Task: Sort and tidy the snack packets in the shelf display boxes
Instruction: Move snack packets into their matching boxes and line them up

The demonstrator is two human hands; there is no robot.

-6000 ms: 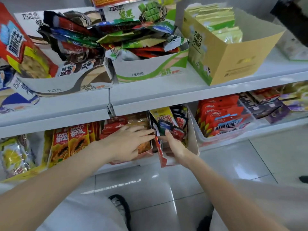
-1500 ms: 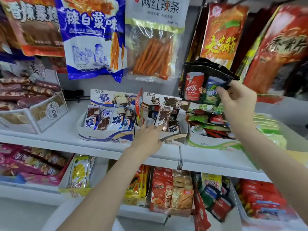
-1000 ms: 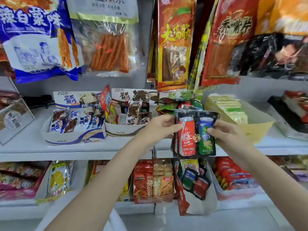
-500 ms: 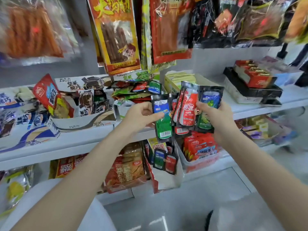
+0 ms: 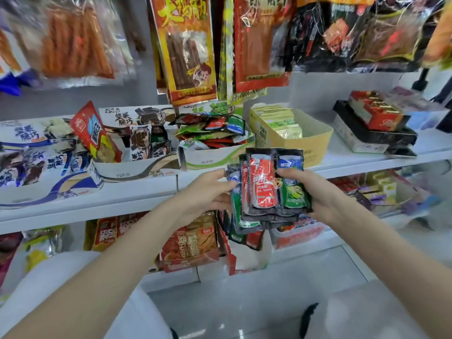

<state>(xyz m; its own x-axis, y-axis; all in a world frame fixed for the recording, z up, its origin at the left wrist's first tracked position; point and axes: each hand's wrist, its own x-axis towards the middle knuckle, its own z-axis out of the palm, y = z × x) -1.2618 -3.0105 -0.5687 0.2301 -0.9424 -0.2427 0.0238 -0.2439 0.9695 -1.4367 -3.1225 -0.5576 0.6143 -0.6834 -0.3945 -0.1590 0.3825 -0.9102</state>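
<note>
Since half a second ago, both hands have drawn the fanned packets together. Left hand (image 5: pixel 210 189) fingers pinch the green packet's (image 5: pixel 238 206) left edge; right hand (image 5: pixel 310 189) grips the upright cola-print stack (image 5: pixel 265 187), directly above the half-empty display box (image 5: pixel 247 255), nearer the right.

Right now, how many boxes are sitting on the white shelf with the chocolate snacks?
5: blue box far left, brown box, green box, yellow box, black tray at right. More may be hidden off-frame.
</note>
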